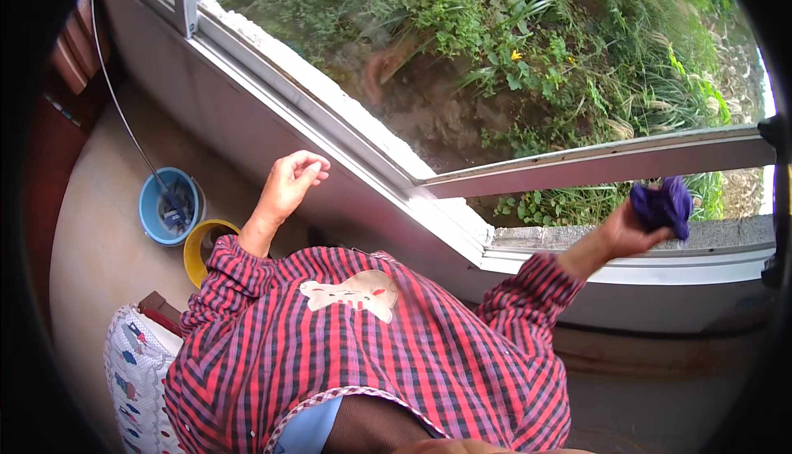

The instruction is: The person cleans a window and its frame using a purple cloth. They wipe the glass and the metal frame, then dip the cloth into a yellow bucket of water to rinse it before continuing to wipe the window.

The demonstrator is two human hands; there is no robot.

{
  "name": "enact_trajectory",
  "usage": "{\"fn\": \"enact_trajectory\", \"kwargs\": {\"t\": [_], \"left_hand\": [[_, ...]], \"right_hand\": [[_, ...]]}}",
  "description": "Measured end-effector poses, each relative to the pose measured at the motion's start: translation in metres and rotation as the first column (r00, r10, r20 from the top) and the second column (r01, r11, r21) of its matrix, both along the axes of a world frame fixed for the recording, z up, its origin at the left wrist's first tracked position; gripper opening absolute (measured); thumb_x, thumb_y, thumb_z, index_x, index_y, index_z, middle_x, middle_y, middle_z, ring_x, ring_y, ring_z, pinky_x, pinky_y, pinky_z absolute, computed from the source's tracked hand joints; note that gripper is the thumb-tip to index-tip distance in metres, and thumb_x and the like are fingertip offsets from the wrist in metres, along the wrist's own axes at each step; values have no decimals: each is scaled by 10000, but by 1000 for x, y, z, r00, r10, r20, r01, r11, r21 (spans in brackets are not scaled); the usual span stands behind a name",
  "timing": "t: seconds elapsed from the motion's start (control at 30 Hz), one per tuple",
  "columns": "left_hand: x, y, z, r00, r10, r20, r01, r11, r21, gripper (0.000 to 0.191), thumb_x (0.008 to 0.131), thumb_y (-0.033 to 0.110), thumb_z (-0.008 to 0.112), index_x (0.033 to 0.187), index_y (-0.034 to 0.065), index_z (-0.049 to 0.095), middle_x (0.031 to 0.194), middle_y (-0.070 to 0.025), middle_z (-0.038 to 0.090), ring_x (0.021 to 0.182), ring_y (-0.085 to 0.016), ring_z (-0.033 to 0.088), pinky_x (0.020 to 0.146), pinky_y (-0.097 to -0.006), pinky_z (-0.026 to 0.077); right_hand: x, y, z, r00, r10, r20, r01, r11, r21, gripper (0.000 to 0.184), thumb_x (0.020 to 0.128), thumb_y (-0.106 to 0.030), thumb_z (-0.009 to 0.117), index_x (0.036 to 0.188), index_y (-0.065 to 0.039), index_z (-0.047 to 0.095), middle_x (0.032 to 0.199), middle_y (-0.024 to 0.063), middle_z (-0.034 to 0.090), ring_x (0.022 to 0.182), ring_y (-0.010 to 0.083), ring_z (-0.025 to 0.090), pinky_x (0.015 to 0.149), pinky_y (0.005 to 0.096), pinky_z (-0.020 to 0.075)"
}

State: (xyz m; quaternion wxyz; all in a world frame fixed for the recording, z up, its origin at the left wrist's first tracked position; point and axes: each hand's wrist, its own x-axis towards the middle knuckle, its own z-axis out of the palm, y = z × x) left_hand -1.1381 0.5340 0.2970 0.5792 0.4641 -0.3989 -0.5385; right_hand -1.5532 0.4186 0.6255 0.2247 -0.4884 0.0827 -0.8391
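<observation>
At the right, my right hand (631, 225) grips a bunched purple cloth (663, 206) in front of the narrow window part beside the frame's upright bar (594, 160). My left hand (291, 185) is raised with fingers loosely curled and nothing visible in it, near the window sill (297, 101). Both forearms are in the sleeves of a red and dark checked smock (371, 367) with a pale animal-shaped patch.
On the floor at left stand a blue bucket (146, 206), with a long thin handle (114, 92) leaning in it, and a yellow bucket (193, 250). A patterned padded cover (127, 380) lies at lower left. Plants grow outside the window.
</observation>
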Motion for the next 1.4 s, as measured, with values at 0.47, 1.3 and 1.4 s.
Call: {"fn": "enact_trajectory", "kwargs": {"t": [0.47, 1.3, 1.4], "left_hand": [[-14, -4, -2, 999, -43, -6, 44, 996, 84, 203, 1020, 154, 600, 1084, -16, 691, 998, -67, 725, 893, -142, 706, 800, -282, 562], [21, -13, 13, 994, -78, -72, 80, 996, 29, 236, 1043, 190, 582, 1107, -12, 683, 1005, -79, 725, 872, -148, 706, 776, -279, 569], [30, -6, 7, 999, -10, -53, 17, 991, 131, 236, 1043, 182, 577, 1109, -17, 683, 999, -83, 727, 850, -142, 702, 762, -272, 567]], "right_hand": [[151, 32, -207, -41, -360, -932, 618, 724, -307, 307, 829, -200, 829, 1118, -123, 760, 1000, 71, 753, 892, 285, 712, 804, 382, 567], [267, -46, -270, 52, -551, -833, 108, 832, -544, 164, 731, -126, 719, 893, -99, 728, 1208, -2, 664, 1079, 227, 628, 876, 386, 468], [264, -70, -255, 44, -479, -877, 125, 873, -470, 167, 731, -115, 710, 897, -107, 729, 1193, 8, 675, 1076, 239, 640, 910, 389, 471]]}}
